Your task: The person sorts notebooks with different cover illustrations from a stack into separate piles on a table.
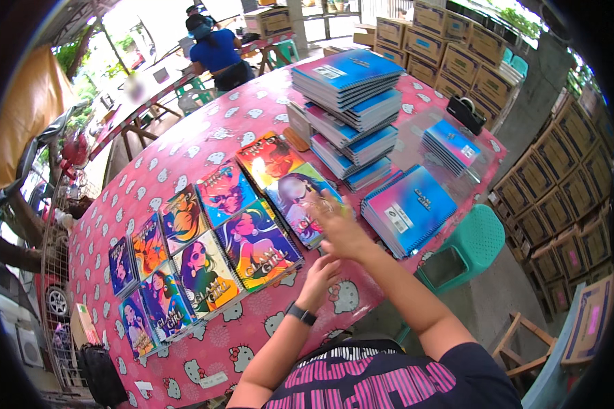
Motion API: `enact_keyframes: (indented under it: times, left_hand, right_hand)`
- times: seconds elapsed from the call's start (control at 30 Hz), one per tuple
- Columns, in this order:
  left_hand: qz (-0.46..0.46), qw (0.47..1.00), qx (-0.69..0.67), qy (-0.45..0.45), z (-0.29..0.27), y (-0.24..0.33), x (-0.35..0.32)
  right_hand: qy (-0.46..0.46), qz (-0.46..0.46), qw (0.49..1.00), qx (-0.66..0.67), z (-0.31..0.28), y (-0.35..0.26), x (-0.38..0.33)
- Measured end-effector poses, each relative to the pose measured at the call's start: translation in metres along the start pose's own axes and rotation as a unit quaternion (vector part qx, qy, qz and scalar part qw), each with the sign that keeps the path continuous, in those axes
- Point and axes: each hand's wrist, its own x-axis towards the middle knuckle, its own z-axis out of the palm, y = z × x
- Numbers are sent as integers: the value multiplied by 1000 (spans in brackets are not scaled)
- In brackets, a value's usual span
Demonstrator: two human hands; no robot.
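Note:
My right hand reaches over a spiral notebook with an illustrated woman on its cover. Its fingers are stretched out and spread, covering part of that cover. My left hand, with a dark watch on the wrist, hovers close below it near the table edge. Its fingers are loosely bent, with nothing visible in them. Leftward lie two rows of illustrated notebooks, among them a purple notebook, a cream notebook and an orange notebook. Blue-pink spiral notebooks lie to the right of my hands.
A tall stack of blue notebooks rises behind, with a smaller blue pile and a black case beside it. The table has a pink patterned cover. A green stool, cardboard boxes and a person in blue are beyond it.

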Motion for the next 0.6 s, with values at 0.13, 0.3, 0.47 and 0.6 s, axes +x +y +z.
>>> enact_keyframes:
  times: [0.13,0.3,0.47,0.6]
  left_hand:
    - [36,994,-49,88,-40,19,-45]
    - [120,972,-200,27,-59,56,-54]
    - [196,969,-108,107,-100,36,-55]
    - [205,954,-146,164,-88,30,-88]
  right_hand:
    - [-59,-66,982,165,66,29,-2]
    - [-65,-69,899,428,2,-1,-5]
    - [-194,-135,869,435,27,-28,66]
    - [39,46,998,5,121,6,158]
